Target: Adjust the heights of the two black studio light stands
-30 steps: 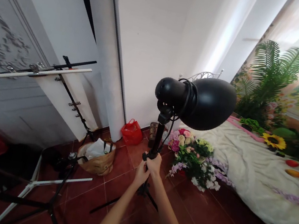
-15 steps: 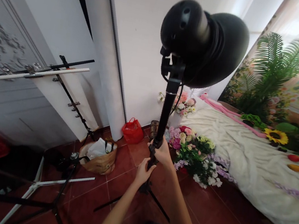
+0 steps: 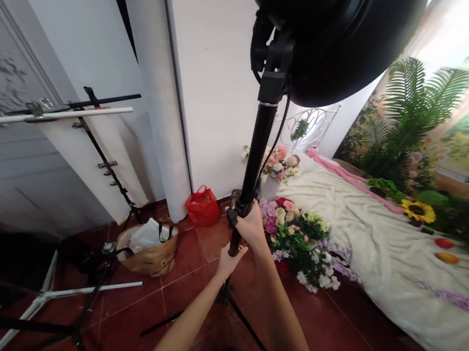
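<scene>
In front of me stands a black light stand (image 3: 259, 149) with a large black studio lamp (image 3: 333, 29) on top, cut off by the upper edge of the view. My right hand (image 3: 251, 226) is closed around the pole at a black clamp collar (image 3: 234, 215). Lower on the same pole, my left hand (image 3: 229, 261) wraps round the tube just beneath. A thin cable hangs beside the pole under the lamp. The stand's legs (image 3: 250, 329) spread on the red tiled floor.
Artificial flowers (image 3: 300, 235) lie right of the stand, beside a bed-like platform with a cream cloth (image 3: 348, 201). Left are a red bag (image 3: 203, 206), a woven basket (image 3: 151, 258) and a backdrop stand (image 3: 100, 164) with clips. White and black stand legs (image 3: 91, 290) reach across the floor at left.
The lamp and upper pole have risen and come nearer, so the lamp now leaves the top of the view. My right hand has gone up slightly with the collar, widening the gap to my left.
</scene>
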A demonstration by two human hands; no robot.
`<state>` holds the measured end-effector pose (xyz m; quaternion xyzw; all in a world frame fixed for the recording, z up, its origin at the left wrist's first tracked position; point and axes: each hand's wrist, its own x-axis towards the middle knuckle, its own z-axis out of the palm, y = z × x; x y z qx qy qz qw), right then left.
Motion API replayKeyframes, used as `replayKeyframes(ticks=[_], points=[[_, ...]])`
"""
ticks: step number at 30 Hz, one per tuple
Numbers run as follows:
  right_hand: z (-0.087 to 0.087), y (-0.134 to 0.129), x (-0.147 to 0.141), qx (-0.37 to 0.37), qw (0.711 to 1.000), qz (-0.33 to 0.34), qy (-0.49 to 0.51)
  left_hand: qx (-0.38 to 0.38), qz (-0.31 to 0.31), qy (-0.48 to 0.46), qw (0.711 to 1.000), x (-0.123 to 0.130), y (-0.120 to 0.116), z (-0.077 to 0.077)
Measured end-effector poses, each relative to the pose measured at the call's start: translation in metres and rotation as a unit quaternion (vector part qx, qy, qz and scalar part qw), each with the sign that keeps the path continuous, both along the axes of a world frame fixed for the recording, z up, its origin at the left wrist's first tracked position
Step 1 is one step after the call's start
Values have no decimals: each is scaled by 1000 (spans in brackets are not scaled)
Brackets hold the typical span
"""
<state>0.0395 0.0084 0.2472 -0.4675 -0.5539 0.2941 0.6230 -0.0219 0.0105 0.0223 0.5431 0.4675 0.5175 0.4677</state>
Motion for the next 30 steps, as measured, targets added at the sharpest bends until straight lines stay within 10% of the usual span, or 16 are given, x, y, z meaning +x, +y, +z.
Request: replayKeyframes(ticks=[15,24,30], points=[[-17,-17,20,37,993,101,-42,-5,60,-16,998,8,4,-17],[-152,-39,87,21,951,96,-294,-7,58,-13,998,8,2,-13],[-199,-54,96,49,920,61,-383,-19,71,11,997,9,3,-17]])
